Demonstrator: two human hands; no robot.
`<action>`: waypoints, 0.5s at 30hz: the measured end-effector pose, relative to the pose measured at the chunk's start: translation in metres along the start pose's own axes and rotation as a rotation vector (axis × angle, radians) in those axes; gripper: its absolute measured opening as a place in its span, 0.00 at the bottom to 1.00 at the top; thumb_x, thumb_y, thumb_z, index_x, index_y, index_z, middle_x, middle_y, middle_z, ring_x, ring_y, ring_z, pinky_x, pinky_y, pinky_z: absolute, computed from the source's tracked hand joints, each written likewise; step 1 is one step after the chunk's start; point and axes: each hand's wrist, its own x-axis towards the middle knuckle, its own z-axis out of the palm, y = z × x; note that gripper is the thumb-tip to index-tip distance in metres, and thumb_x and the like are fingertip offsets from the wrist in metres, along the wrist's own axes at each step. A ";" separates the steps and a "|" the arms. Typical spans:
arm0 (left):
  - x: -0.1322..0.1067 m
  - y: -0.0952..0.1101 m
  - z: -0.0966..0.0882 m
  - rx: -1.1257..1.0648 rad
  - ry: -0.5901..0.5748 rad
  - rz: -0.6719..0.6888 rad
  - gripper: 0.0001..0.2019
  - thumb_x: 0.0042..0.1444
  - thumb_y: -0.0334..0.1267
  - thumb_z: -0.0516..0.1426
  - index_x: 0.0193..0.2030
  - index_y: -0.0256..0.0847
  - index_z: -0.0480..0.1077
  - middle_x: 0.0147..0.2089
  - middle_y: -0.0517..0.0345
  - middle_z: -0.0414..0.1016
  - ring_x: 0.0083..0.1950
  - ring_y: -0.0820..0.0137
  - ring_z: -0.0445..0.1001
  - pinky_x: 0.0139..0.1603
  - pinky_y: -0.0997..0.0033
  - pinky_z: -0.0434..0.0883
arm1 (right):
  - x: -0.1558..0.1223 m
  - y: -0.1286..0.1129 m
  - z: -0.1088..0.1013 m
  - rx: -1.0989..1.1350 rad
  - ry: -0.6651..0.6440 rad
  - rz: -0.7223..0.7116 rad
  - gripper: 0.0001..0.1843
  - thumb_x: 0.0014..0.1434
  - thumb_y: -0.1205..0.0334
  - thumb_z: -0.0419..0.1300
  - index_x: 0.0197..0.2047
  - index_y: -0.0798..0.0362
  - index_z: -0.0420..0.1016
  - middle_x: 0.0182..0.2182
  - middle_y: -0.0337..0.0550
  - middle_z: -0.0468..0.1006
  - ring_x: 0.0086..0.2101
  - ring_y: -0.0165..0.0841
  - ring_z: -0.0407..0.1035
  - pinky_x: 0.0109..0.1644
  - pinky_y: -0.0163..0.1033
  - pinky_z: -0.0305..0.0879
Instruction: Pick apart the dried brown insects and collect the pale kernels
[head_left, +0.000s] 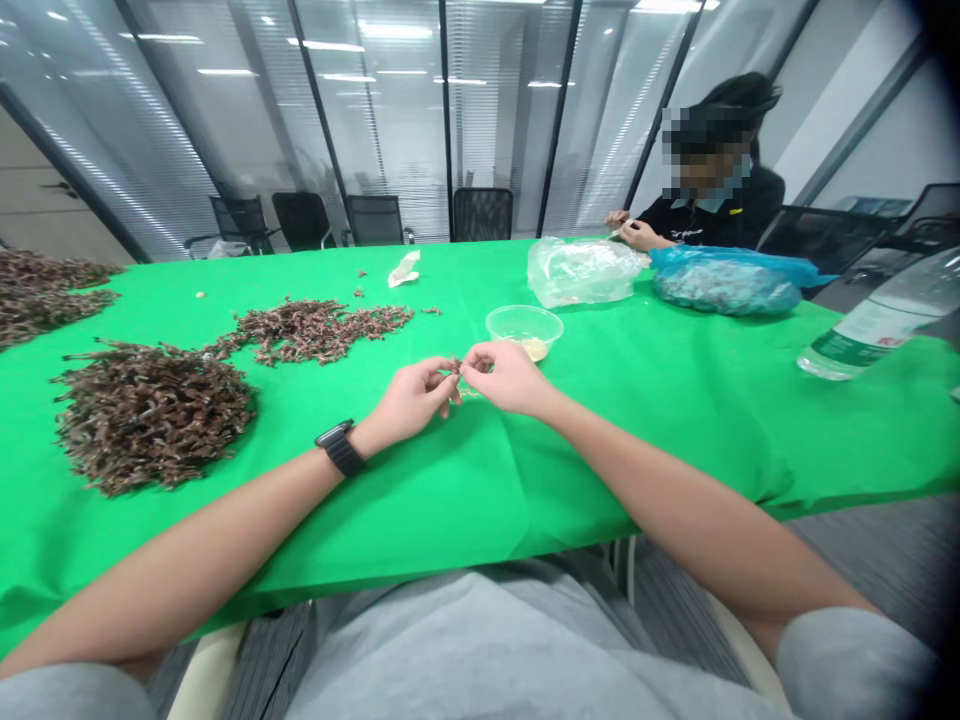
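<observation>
We see a tiny brown bit (pixel 455 367) in the air over the green cloth (pixel 420 510), right where our two hands meet. It sits at the right end of our left hand (pixel 415 397), by the tips of the thumb and fingers, and at the left end of our right hand (pixel 508 378). Both hands pinch it, one from each side, with the fingers bent. The bit is mostly hidden and too small, so we cannot tell which way it points or which way its long side runs. Just under our fingers, some little yellow crumbs (pixel 469 392) lie on the cloth. A clear bowl (pixel 498 324) stands just past our right hand, with pale bits (pixel 535 349) in it. To the left we have a big brown heap (pixel 157 415), and a flatter brown heap (pixel 307 332) lies farther off, between it and the bowl. On the far right, a clear bag (pixel 581 272) lies beside a blue bag (pixel 739 282). Behind the bags sits another person (pixel 731 205), with both hands up in front.
</observation>
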 end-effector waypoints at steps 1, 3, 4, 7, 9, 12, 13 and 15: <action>0.000 0.000 0.000 0.005 -0.001 0.002 0.17 0.66 0.49 0.54 0.50 0.36 0.70 0.32 0.55 0.80 0.23 0.75 0.71 0.26 0.76 0.66 | 0.000 0.000 0.000 0.000 0.003 -0.004 0.09 0.58 0.64 0.60 0.29 0.56 0.78 0.25 0.40 0.79 0.27 0.28 0.68 0.34 0.34 0.61; -0.001 0.002 0.000 0.029 -0.001 0.006 0.18 0.66 0.49 0.54 0.50 0.36 0.70 0.31 0.55 0.80 0.23 0.75 0.72 0.26 0.76 0.65 | 0.000 0.000 0.001 -0.003 0.005 -0.002 0.08 0.58 0.65 0.60 0.29 0.56 0.78 0.25 0.40 0.79 0.27 0.28 0.68 0.34 0.34 0.61; -0.002 0.003 -0.001 0.048 0.000 0.008 0.18 0.66 0.49 0.54 0.50 0.36 0.71 0.31 0.55 0.80 0.23 0.75 0.72 0.26 0.76 0.65 | 0.000 0.000 0.001 -0.010 0.006 0.002 0.08 0.58 0.65 0.60 0.29 0.56 0.78 0.25 0.40 0.80 0.26 0.28 0.68 0.33 0.34 0.61; -0.003 0.008 -0.002 0.107 -0.006 0.030 0.18 0.66 0.50 0.53 0.50 0.36 0.71 0.31 0.56 0.80 0.24 0.74 0.71 0.26 0.76 0.65 | -0.001 -0.002 0.000 -0.051 0.015 0.011 0.08 0.58 0.66 0.60 0.29 0.56 0.78 0.25 0.40 0.79 0.26 0.28 0.68 0.32 0.34 0.58; -0.003 0.009 -0.004 0.105 -0.017 0.051 0.19 0.67 0.51 0.52 0.49 0.36 0.71 0.32 0.56 0.80 0.25 0.74 0.71 0.28 0.76 0.66 | -0.002 -0.003 0.000 -0.084 0.023 0.001 0.08 0.58 0.66 0.60 0.29 0.56 0.78 0.25 0.40 0.79 0.26 0.28 0.68 0.31 0.34 0.57; -0.001 0.007 -0.004 -0.021 -0.054 0.064 0.21 0.68 0.54 0.51 0.45 0.36 0.71 0.34 0.55 0.79 0.26 0.75 0.71 0.31 0.74 0.68 | -0.003 -0.003 -0.001 -0.127 0.045 -0.039 0.08 0.59 0.66 0.60 0.29 0.56 0.77 0.24 0.40 0.79 0.25 0.28 0.67 0.31 0.34 0.57; 0.000 0.006 -0.005 -0.078 -0.071 0.059 0.21 0.68 0.55 0.52 0.44 0.36 0.71 0.34 0.55 0.78 0.26 0.75 0.70 0.31 0.74 0.68 | -0.003 -0.003 -0.001 -0.135 0.054 -0.058 0.08 0.59 0.66 0.60 0.29 0.56 0.77 0.24 0.40 0.79 0.25 0.28 0.67 0.32 0.34 0.57; 0.002 0.003 -0.005 -0.177 -0.102 0.038 0.21 0.66 0.56 0.54 0.43 0.36 0.70 0.33 0.55 0.77 0.26 0.75 0.70 0.31 0.74 0.67 | -0.003 -0.003 -0.002 -0.129 0.071 -0.093 0.07 0.60 0.66 0.60 0.30 0.55 0.78 0.25 0.40 0.79 0.26 0.28 0.68 0.33 0.34 0.59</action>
